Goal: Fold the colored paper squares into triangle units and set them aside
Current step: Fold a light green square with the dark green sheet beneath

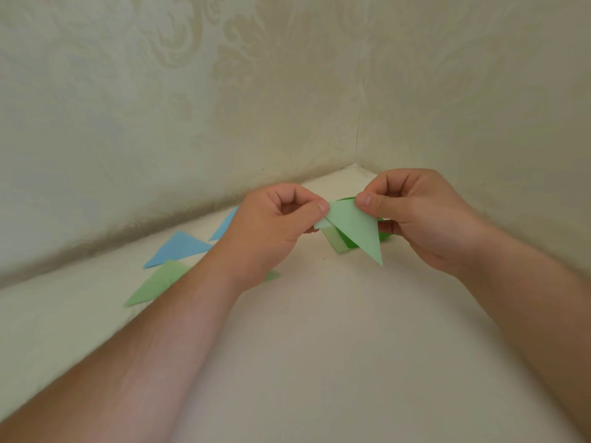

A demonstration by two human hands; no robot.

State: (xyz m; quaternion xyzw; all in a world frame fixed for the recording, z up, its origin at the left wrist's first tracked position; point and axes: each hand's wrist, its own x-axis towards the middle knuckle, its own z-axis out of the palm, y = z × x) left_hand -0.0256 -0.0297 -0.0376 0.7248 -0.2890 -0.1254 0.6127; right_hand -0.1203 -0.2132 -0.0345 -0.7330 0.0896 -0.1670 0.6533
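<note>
Both hands hold a light green paper (pixel 355 230) folded into a triangle, lifted above the table with its point hanging down. My left hand (pixel 275 219) pinches its left corner between thumb and forefinger. My right hand (pixel 412 215) pinches its upper right edge the same way. Directly behind the held paper lies a small stack of green paper squares (pixel 343 243), mostly hidden. Folded triangles lie on the table to the left: two blue triangles, one (pixel 179 249) in full view and one (pixel 225 225) partly behind my left hand, and a light green triangle (pixel 156 282) partly under my left forearm.
The cream table (pixel 319 346) sits in a corner formed by two patterned beige walls (pixel 192 107), which meet just behind the hands. My forearms cross the near part of the table.
</note>
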